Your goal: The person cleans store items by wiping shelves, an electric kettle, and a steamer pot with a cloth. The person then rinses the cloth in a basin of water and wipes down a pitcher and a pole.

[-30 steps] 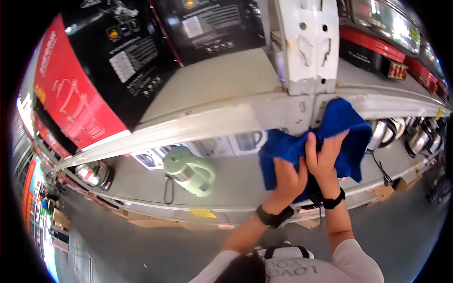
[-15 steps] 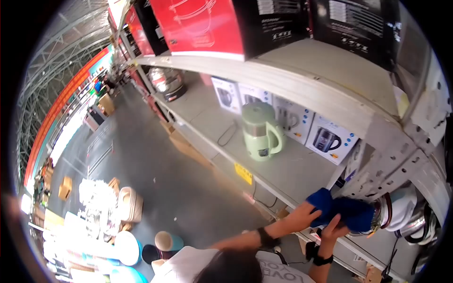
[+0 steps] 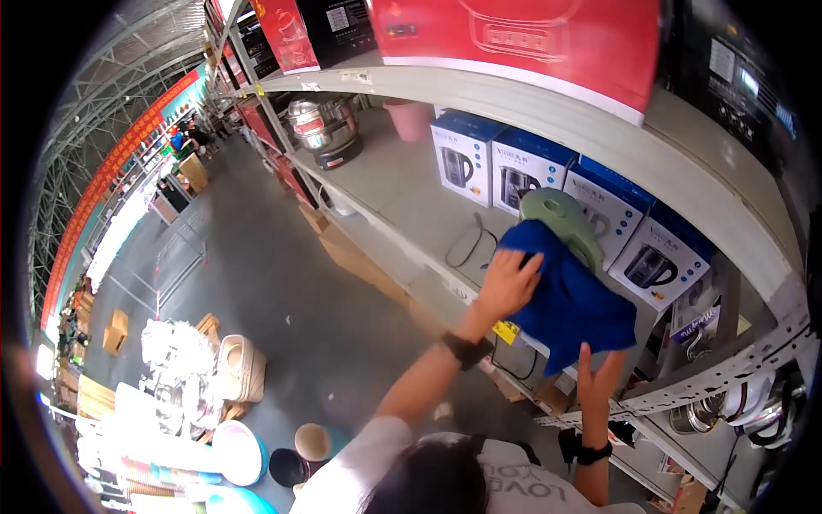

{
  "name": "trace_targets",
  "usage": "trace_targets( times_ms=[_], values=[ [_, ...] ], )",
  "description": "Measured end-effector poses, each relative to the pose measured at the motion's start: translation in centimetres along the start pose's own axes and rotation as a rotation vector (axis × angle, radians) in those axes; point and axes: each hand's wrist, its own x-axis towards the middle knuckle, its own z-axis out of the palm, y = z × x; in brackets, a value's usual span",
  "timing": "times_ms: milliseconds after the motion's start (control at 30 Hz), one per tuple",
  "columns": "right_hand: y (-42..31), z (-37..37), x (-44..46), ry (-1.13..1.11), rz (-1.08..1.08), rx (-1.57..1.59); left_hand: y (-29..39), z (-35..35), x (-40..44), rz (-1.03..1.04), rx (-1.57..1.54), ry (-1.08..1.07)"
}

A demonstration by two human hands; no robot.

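1 blue cloth [image 3: 572,301], 1 grn kettle [image 3: 565,221]; l hand [image 3: 507,287] on cloth, grip unclear; r hand [image 3: 598,383] spread

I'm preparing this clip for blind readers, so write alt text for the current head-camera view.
A person's left hand rests on a blue cloth that partly hides a pale green kettle on a grey shelf, with the right hand at the cloth's lower edge. Boxes picturing kettles stand behind the kettle; a large red box sits on the upper shelf.
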Motion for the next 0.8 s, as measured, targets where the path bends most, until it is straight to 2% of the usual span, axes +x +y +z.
trace_targets(
  times_ms=[133,200,267,333,400,433,467,567,667,733,767,800],
  values=[
    [-0.7,6.5,6.5,0.147,0.101,0.051,-7.1,-0.3,5.6,0.038,-0.153,-0.021],
    [0.1,9.1,10.4,0.199,-0.033,-0.165,-8.5,1.8,7.7,0.074,-0.274,-0.012],
    [4.0,12.5,12.9,0.310,-0.068,-0.372,-9.5,4.2,7.8,0.105,-0.367,-0.206],
    [3.0,12.9,14.4,0.349,-0.189,-0.514,-9.6,7.2,6.9,0.030,-0.388,-0.282],
    [0.4,11.6,14.9,0.233,-0.059,-0.446,-9.1,7.9,6.1,0.018,-0.344,-0.150],
    [0.8,11.6,15.2,0.270,-0.039,-0.423,-7.9,6.5,6.5,0.015,-0.344,-0.237],
    [1.2,11.4,15.6,0.302,-0.029,-0.399,-7.0,6.0,6.4,0.086,-0.351,-0.214],
    [2.2,10.4,17.1,0.124,0.296,-0.387,-5.6,5.3,5.4,0.220,-0.385,-0.191],
    [2.6,11.2,17.4,0.249,0.238,-0.338,-7.9,5.6,7.0,0.249,-0.460,-0.288],
    [2.7,12.3,17.4,0.347,0.190,-0.431,-9.9,6.7,8.4,0.033,-0.500,-0.319],
    [2.8,12.6,17.4,0.350,0.183,-0.404,-10.9,7.9,8.5,-0.094,-0.424,-0.311],
    [3.0,12.6,17.4,0.362,0.181,-0.387,-11.6,8.4,9.0,-0.276,-0.416,-0.412]
  ],
)
